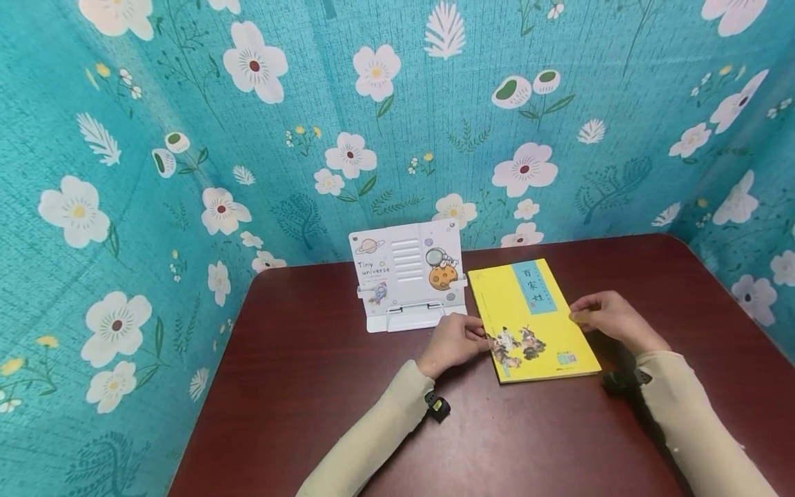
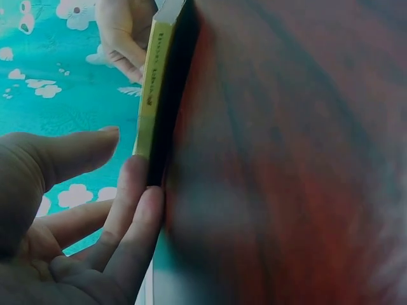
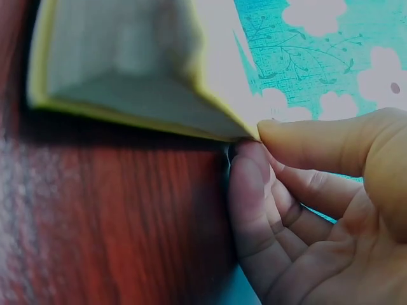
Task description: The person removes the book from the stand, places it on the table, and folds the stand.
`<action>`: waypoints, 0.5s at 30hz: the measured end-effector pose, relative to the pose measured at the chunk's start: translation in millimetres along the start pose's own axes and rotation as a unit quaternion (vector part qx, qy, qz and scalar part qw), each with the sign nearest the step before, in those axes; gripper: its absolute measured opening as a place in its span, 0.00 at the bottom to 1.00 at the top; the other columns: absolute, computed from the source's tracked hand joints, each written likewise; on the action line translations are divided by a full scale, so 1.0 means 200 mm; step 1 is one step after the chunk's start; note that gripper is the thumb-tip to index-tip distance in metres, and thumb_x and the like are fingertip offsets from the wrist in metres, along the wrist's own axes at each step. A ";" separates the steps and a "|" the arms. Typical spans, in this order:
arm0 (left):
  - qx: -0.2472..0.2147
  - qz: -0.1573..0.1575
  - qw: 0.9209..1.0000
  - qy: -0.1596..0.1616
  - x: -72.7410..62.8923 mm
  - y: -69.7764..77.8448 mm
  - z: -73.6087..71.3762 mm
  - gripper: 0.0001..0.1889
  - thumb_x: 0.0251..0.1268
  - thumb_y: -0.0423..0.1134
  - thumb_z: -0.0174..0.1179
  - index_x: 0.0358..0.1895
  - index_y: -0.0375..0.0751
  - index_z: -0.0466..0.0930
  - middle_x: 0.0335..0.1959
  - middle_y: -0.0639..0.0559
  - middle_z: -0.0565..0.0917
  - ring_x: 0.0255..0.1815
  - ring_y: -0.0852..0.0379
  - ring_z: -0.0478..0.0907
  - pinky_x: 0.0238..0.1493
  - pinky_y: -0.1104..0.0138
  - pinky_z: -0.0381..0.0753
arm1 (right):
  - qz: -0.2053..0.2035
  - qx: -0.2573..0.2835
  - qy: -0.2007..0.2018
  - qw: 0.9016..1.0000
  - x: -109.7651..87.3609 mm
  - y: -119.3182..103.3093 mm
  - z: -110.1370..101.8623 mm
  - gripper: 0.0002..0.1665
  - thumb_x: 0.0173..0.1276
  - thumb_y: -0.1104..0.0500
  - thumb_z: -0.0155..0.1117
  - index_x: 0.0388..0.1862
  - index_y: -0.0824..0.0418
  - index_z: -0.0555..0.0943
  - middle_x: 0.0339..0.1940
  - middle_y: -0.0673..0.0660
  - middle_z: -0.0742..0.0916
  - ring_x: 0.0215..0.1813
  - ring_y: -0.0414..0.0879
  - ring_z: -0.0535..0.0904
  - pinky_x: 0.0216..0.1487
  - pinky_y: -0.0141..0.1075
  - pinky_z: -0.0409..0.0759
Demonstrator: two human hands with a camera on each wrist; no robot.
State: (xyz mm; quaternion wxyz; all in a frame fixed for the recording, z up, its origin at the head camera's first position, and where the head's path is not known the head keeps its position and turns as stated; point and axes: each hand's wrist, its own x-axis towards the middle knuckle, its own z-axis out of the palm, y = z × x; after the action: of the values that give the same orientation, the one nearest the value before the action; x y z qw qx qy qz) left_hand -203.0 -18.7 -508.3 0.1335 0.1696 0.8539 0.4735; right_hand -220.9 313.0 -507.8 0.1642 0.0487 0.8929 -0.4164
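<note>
- Head view: yellow Chinese book (image 1: 533, 326), 百家姓 on its blue title panel (image 1: 537, 286), lies cover up on the dark red-brown desk (image 1: 298, 376), right of centre and set at a slant.
- Left hand (image 1: 455, 342) at the book's left edge, fingers touching it; right hand (image 1: 617, 321) pinching the opposite edge.
- White "Tiny universe" book stand (image 1: 410, 269), astronaut and planet prints, upright just beside the book on the left. Left hand sits in front of its lower right corner, crowding that side.
- Teal floral cloth (image 1: 348, 90) behind the desk and along both sides.
- Pale sleeves (image 1: 379, 435) on both arms; black wrist devices (image 1: 439, 408) near both cuffs, the right one beside the book's near right corner.
- Left wrist view: two fingertips against the spine (image 2: 154, 76); thumb apart from it, hand fairly wide. Right hand partly visible beyond the book.
- Right wrist view: thumb on the cover's edge, fingers below it, narrow pinch. Page edges (image 3: 127, 70) face the camera, blurred; whether this side is off the desk, cannot tell.
</note>
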 end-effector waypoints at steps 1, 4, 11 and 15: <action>0.002 0.000 1.000 -0.002 0.00 0.00 0.00 0.16 0.61 0.36 0.74 0.52 0.34 0.89 0.39 0.48 0.92 0.34 0.69 0.88 0.37 0.79 0.84 | 0.000 -0.001 0.001 1.000 0.00 0.00 0.00 0.27 0.74 0.55 0.67 0.60 0.76 0.79 0.52 0.72 0.86 0.43 0.50 0.84 0.48 0.43 0.89; 0.007 0.001 1.000 -0.008 0.00 0.00 -0.01 0.17 0.62 0.37 0.73 0.52 0.34 0.89 0.40 0.49 0.91 0.34 0.71 0.86 0.37 0.79 0.83 | -0.001 -0.004 0.003 1.000 0.00 0.00 0.00 0.27 0.74 0.55 0.67 0.60 0.76 0.79 0.53 0.73 0.86 0.42 0.49 0.84 0.49 0.44 0.89; 0.006 0.012 1.000 -0.014 -0.01 0.00 -0.03 0.16 0.64 0.38 0.71 0.53 0.36 0.89 0.40 0.50 0.91 0.34 0.71 0.84 0.35 0.78 0.83 | 0.000 -0.003 0.003 1.000 -0.01 -0.01 0.00 0.29 0.73 0.54 0.68 0.61 0.76 0.79 0.54 0.73 0.86 0.41 0.48 0.84 0.48 0.43 0.90; -0.013 -0.007 1.000 -0.018 -0.01 0.01 -0.04 0.19 0.65 0.39 0.71 0.57 0.36 0.87 0.43 0.51 0.91 0.35 0.69 0.86 0.33 0.75 0.85 | -0.004 -0.005 -0.001 1.000 -0.01 -0.01 -0.01 0.30 0.73 0.53 0.68 0.61 0.76 0.79 0.54 0.73 0.86 0.42 0.48 0.85 0.49 0.44 0.90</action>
State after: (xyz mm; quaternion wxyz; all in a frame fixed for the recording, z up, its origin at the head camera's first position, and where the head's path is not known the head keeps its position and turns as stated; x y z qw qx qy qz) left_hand -203.2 -24.9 -502.8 0.1543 0.1699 0.8462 0.4809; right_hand -219.1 312.8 -504.0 0.1639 0.0437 0.8949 -0.4128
